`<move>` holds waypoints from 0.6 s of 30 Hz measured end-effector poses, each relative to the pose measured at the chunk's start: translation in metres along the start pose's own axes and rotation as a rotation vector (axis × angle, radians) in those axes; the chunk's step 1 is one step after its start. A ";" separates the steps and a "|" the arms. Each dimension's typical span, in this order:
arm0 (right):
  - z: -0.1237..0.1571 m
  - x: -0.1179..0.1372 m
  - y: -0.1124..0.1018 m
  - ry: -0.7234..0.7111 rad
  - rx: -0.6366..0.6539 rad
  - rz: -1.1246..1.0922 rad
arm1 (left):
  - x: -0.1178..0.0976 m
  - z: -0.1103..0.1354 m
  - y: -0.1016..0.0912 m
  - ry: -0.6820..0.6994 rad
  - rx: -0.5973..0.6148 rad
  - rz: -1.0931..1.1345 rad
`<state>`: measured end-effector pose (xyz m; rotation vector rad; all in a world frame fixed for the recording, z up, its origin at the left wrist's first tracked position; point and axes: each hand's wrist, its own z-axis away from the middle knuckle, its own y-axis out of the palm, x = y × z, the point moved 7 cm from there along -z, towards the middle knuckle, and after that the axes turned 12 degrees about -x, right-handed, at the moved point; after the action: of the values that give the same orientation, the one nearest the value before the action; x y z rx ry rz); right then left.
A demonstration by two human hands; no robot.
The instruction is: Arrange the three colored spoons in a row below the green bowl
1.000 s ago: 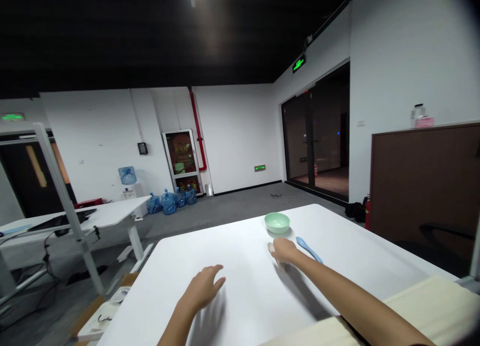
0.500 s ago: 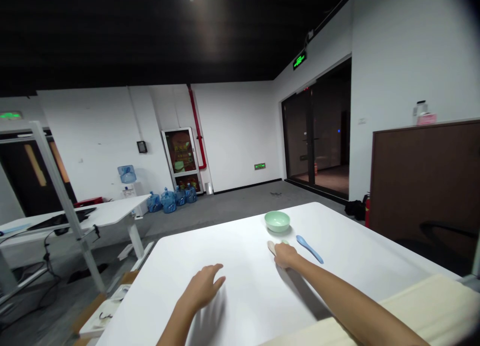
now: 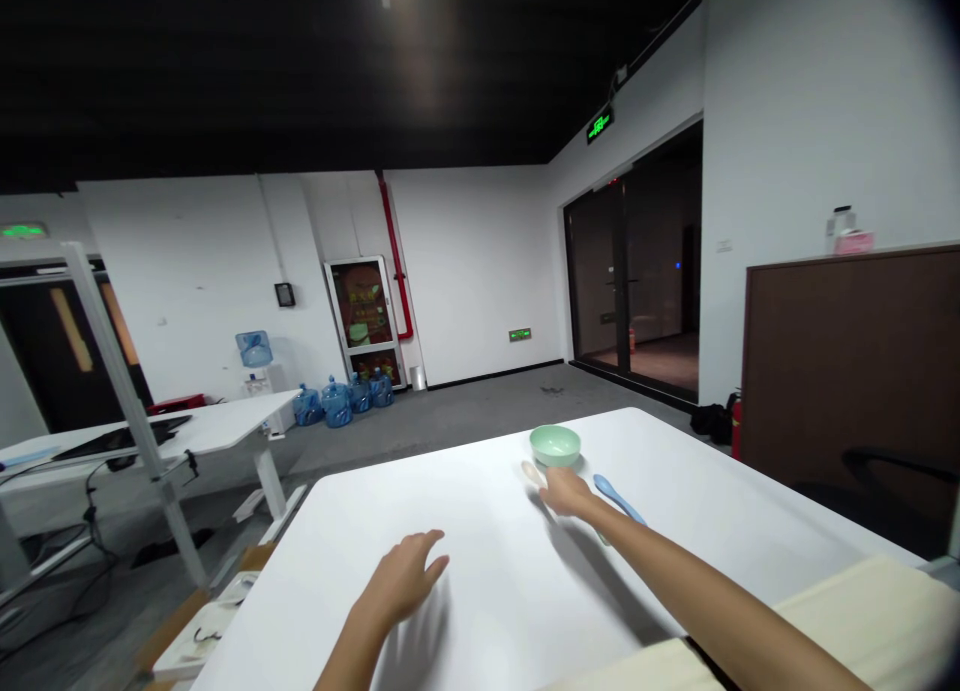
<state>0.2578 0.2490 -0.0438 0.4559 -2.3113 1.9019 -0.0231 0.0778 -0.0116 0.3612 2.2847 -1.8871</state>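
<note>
My right hand (image 3: 568, 493) reaches far across the white table (image 3: 480, 591) and is closed on the handle of a cream spoon (image 3: 531, 472). The spoon's bowl pokes out to the left of my fingers, close to a pale green bowl (image 3: 555, 445) that stands just beyond. A blue spoon (image 3: 616, 499) lies on the table to the right of my wrist. Nearer to me, my left hand (image 3: 401, 579) rests on the tabletop with its fingers loosely spread and nothing in it.
A pale wooden board (image 3: 862, 621) lies at the table's near right corner. A dark brown cabinet (image 3: 847, 361) and a black chair (image 3: 885, 481) stand to the right. Another white desk (image 3: 187, 431) and blue water jugs (image 3: 341, 401) are at the left, across grey floor.
My right hand has moved with the cream spoon farther away and slightly left, closer to the green bowl. My left hand has stayed put.
</note>
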 end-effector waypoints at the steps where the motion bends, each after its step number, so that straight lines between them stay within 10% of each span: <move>1: -0.006 0.000 -0.009 0.003 -0.026 0.002 | 0.000 0.000 0.000 0.000 0.000 0.000; 9: -0.058 -0.017 -0.054 0.088 -0.149 0.025 | 0.004 0.000 0.001 -0.013 -0.010 0.012; 18: -0.098 -0.051 -0.033 0.177 -0.150 0.056 | 0.006 -0.002 0.002 -0.038 -0.003 0.038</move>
<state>0.3065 0.3468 -0.0068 0.2003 -2.3494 1.6985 -0.0282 0.0809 -0.0144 0.3616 2.2398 -1.8568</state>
